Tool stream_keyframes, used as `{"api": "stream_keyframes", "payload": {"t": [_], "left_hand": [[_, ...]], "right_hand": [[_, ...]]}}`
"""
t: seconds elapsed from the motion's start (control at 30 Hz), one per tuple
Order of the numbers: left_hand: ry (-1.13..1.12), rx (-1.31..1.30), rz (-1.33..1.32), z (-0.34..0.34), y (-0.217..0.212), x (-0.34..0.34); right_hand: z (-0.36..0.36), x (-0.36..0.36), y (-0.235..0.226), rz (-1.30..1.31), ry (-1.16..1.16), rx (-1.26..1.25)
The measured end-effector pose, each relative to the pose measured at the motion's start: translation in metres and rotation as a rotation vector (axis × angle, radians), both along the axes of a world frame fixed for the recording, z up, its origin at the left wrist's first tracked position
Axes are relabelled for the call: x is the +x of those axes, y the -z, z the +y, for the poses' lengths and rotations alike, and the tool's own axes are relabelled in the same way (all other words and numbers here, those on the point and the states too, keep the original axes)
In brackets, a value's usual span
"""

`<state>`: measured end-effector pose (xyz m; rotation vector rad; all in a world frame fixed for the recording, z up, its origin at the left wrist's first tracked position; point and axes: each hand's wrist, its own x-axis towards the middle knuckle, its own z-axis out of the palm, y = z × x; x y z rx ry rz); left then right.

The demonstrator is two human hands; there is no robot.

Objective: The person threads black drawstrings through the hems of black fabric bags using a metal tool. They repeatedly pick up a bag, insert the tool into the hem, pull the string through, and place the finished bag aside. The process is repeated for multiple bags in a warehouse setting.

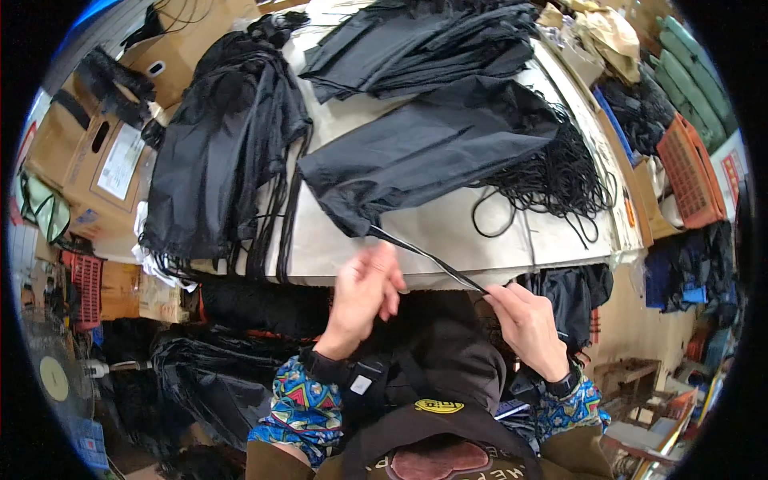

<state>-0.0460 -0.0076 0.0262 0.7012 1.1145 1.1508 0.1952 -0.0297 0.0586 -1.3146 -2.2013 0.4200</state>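
My right hand (528,330) pinches the near end of a thin dark strip (428,258), thumb and fingers narrowed on it, just past the counter's near edge. My left hand (364,294) hangs to its left, near the strip's far end, its fingers loosely bent; it is blurred, and I cannot tell whether it grips anything. The strip runs straight, with a pale gleam along it, from my right hand up and leftward to the near corner of a black bag (432,152).

That bag lies flat on the white counter (480,250), its narrower corner toward me and its other end far to the right, beside a tangle of black cords (556,186). Left of it lies a stack of black cloth (224,156), with cords hanging down its right side and over the near edge. Beyond the bag, at the far side, is another black stack (424,50).

Close to me are my patterned sleeves (308,400) and dark apron (432,360). Below the counter, near left, sits a heap of black cloth (212,384). Farther out on the left stand a carton (80,180) and a red basket (83,290); on the right, an orange crate (693,172) and green bundles (692,84).
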Motion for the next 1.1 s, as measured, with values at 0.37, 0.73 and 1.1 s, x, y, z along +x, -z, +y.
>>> {"api": "stream_keyframes", "payload": {"t": [0.37, 0.73, 1.1], "left_hand": [[0.192, 0.219, 0.239, -0.007, 0.012, 0.044], [0.008, 0.211, 0.135, 0.033, 0.001, 0.013], [0.176, 0.308, 0.037, 0.016, 0.003, 0.052]], "right_hand": [[-0.01, -0.014, 0.013, 0.134, -0.004, -0.085], [-0.021, 0.026, -0.002, 0.246, 0.059, -0.61], [-0.011, 0.0, 0.025, 0.576, 0.104, -0.595]]}}
